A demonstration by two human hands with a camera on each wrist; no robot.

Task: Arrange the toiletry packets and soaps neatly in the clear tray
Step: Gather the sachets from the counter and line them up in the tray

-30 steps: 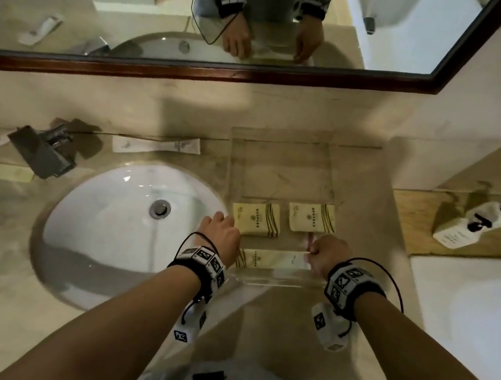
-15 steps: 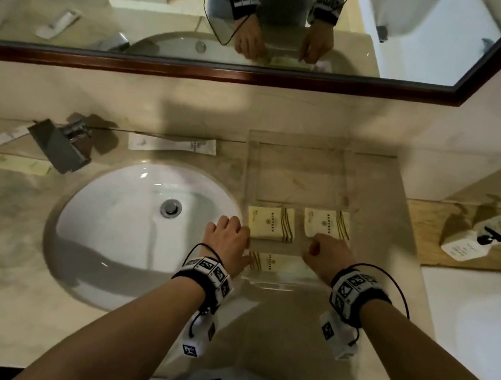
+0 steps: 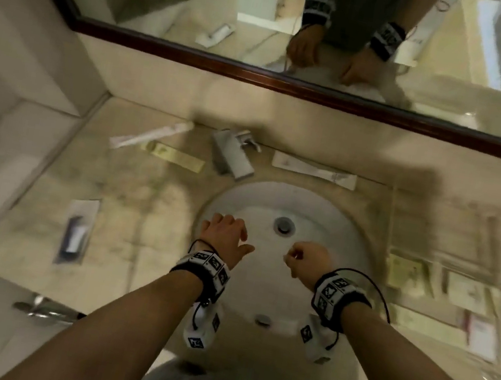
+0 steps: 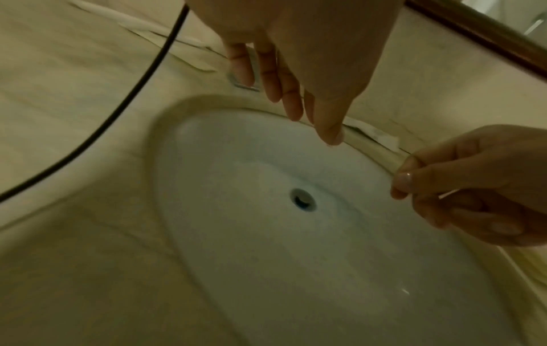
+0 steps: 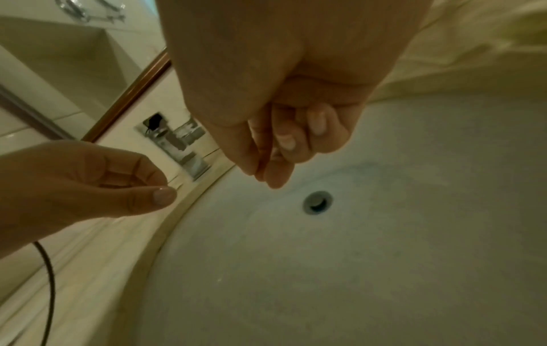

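The clear tray lies on the counter at the right, blurred. In its near part are two yellow soap packets and a flat packet with a pink edge. Both hands hover over the white sink, apart from the tray. My left hand has straight, relaxed fingers and holds nothing. My right hand has its fingers curled with the thumb against the forefinger, and nothing shows in it. Loose on the counter are a long white packet, another white one, a yellow strip and a dark packet.
A square chrome faucet stands behind the sink, between the loose packets. A mirror with a dark wooden frame runs along the back wall. A side wall closes the counter on the left. A cable hangs from each wristband.
Both hands have let go at the tray's near end and moved left over the sink. The view has swung left, showing the counter's left side with more packets.
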